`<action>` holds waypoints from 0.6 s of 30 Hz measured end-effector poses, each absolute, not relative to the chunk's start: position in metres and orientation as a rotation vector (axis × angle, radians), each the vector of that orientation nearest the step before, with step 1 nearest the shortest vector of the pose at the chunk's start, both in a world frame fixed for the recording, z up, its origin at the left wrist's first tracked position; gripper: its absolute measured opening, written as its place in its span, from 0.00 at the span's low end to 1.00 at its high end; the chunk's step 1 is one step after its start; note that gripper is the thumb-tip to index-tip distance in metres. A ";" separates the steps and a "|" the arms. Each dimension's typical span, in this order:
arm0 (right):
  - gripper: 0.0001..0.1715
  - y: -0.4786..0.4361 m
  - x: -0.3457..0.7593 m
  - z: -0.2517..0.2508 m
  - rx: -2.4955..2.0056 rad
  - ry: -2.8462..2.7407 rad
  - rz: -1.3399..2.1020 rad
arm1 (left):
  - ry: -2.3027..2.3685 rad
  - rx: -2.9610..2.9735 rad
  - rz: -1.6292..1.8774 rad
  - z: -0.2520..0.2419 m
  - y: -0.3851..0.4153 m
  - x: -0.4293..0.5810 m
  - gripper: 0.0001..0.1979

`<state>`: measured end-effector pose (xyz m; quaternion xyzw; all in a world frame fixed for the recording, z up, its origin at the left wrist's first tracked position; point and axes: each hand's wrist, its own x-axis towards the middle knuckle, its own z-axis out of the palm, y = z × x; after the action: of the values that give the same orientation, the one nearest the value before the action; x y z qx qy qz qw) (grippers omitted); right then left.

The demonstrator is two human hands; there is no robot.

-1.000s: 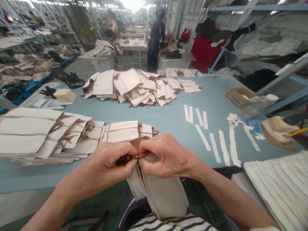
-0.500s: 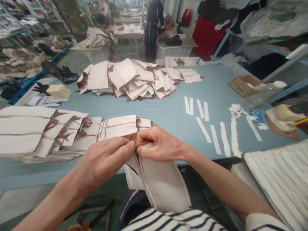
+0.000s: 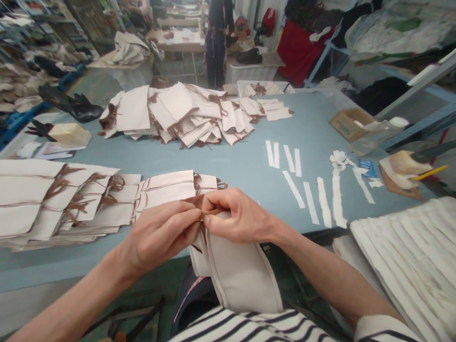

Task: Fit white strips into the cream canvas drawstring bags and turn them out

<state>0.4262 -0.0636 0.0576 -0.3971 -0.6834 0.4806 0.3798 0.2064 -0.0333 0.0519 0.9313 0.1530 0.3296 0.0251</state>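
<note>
Close together at the table's front edge, my left hand (image 3: 162, 232) and my right hand (image 3: 238, 216) both pinch the brown-edged top of a cream fabric piece (image 3: 244, 275). The fingertips meet there, hiding the exact spot they hold. Below them the piece hangs down over my lap, with a narrower fold behind it on the left. Just beyond my hands lies a cream piece with brown seams and loose cords (image 3: 167, 185). To its left, overlapping cream pieces with brown cords (image 3: 28, 199) are layered along the table.
A loose heap of cream pieces (image 3: 178, 114) covers the table's far side. White strips (image 3: 294, 189), a cardboard box (image 3: 351, 123) and a foam block with a yellow pencil (image 3: 402, 166) lie to the right. Stacked pale fabric (image 3: 409, 256) stands at the lower right. A person (image 3: 216, 42) stands beyond the table.
The view has shifted slightly, so the table's contents appear further left. My hands keep their pinch on the fabric piece, almost in the same place.
</note>
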 end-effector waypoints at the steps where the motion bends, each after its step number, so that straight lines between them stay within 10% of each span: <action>1: 0.05 -0.065 0.427 0.059 -1.006 -1.787 1.142 | 0.520 2.816 1.021 0.054 -0.035 0.209 0.13; 10: 0.05 -0.072 0.426 0.064 -1.002 -1.994 0.730 | 0.581 2.492 0.465 0.074 -0.028 0.198 0.10; 18: 0.06 -0.059 0.419 0.039 -0.768 -1.596 1.332 | 0.590 2.401 0.619 0.061 -0.027 0.198 0.10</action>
<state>0.4189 -0.0592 0.0391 -0.3100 -0.6443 0.5380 0.4464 0.1978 -0.0270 0.0606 0.9009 0.2214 0.2324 0.2921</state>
